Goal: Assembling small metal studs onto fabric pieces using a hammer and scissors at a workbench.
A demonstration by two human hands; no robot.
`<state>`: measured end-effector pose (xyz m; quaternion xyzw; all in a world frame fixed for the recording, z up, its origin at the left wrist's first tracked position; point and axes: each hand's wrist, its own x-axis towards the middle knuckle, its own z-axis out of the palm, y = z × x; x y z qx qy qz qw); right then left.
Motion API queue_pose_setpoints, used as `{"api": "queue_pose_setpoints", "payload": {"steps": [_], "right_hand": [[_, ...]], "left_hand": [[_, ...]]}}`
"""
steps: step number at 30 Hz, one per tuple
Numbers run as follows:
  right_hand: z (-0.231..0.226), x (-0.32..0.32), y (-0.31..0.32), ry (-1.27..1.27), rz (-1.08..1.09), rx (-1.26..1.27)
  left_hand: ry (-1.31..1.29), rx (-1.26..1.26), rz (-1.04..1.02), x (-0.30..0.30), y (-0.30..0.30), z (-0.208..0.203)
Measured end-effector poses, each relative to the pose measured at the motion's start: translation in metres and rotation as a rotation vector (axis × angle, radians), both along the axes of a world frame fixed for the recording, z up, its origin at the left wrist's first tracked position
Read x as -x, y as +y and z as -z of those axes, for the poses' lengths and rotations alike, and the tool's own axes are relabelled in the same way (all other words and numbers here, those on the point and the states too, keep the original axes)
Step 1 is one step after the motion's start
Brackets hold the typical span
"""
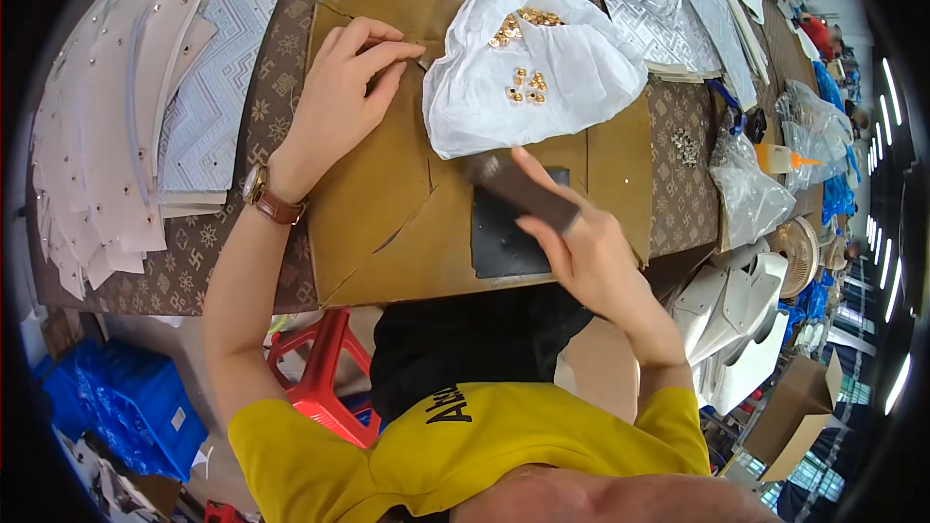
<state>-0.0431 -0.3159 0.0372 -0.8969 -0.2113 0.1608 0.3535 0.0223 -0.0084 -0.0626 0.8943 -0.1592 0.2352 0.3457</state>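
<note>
My left hand rests at the left of a brown cardboard sheet, with a watch on its wrist. Its fingertips are together beside a white cloth-like sheet; whatever they pinch is too small to name. On that white sheet lie a pile of small gold metal fittings and a smaller group of gold fittings nearer me. In my right hand is a dark brown bar-shaped block, its far end blurred. The block is above a black square pad, partly covering it.
Stacks of pale curved pieces with studs and patterned sheets lie at left. Clear plastic bags, a glue bottle and loose small metal bits are at right. A red stool and blue crate stand below.
</note>
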Motion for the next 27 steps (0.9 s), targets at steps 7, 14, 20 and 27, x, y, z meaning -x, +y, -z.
{"api": "queue_pose_setpoints", "payload": {"steps": [7, 14, 20, 27], "right_hand": [[0.018, -0.011, -0.039, -0.244, 0.243, -0.114], [0.031, -0.024, -0.077, -0.700, 0.291, 0.383], [0.027, -0.016, 0.007, -0.380, -0.233, 0.044], [0.035, -0.034, 0.029, -0.555, -0.498, 0.238]], "left_hand": [[-0.027, -0.010, -0.009, 0.011, 0.005, 0.002], [-0.033, 0.070, -0.017, 0.007, -0.003, -0.006], [-0.074, 0.080, 0.238, 0.020, -0.016, -0.019], [0.048, -0.048, 0.339, 0.027, -0.021, -0.006]]}}
